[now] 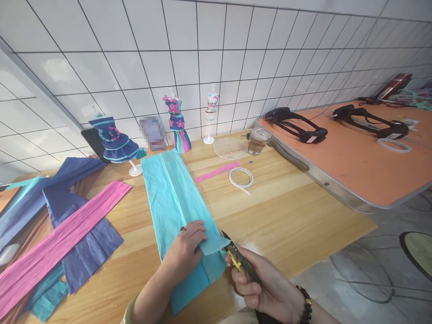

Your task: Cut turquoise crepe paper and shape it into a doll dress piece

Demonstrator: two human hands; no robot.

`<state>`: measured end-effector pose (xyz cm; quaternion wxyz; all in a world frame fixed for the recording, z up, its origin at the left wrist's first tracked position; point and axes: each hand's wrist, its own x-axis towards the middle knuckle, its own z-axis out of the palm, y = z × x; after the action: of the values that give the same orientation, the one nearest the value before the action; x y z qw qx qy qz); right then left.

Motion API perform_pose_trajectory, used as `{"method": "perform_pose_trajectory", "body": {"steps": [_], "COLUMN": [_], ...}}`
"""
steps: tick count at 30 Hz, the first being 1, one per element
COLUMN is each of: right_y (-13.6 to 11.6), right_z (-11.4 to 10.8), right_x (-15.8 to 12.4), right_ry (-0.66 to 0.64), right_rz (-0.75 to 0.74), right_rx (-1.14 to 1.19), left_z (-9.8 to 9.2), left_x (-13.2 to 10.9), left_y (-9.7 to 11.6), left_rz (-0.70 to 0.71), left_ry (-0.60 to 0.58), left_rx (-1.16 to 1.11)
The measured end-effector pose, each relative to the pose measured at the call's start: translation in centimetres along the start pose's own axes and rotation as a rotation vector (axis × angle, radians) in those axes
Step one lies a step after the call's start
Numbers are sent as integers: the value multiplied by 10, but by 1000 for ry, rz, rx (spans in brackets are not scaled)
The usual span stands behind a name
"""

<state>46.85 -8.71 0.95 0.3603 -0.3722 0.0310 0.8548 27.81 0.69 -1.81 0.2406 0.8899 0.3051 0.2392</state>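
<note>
At the near edge of the table (286, 193), the right hand (266, 285) grips snips (237, 263) by the blue sheet (172, 189); the left hand (184, 249) lies on it, pinching or not I cannot tell. The sheet reaches toward the back edge, where 3 mannequins (176, 121) stand.

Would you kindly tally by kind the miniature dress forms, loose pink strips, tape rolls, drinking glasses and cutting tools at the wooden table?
Dress forms: 3
Pink strips: 2
Tape roll: 1
Drinking glass: 1
Cutting tool: 1
Total: 8
</note>
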Motion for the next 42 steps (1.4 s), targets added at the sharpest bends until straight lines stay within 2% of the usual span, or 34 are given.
{"method": "perform_pose_trajectory", "body": {"steps": [7, 17, 25, 32, 42], "right_y": [9, 7, 7, 10, 12], "right_z": [-3, 0, 11, 7, 12], "right_x": [3, 9, 10, 15, 18], "right_ry": [50, 35, 89, 82, 103], "right_rz": [10, -38, 19, -84, -125], "right_rx": [-29, 6, 23, -46, -79], "left_z": [-2, -4, -7, -8, -9], "left_x": [1, 0, 1, 1, 2], "left_y": [2, 2, 1, 1, 3], "left_rz": [19, 55, 86, 80, 73], "left_ry": [10, 52, 48, 45, 52], "left_rx": [5, 23, 37, 40, 27]}}
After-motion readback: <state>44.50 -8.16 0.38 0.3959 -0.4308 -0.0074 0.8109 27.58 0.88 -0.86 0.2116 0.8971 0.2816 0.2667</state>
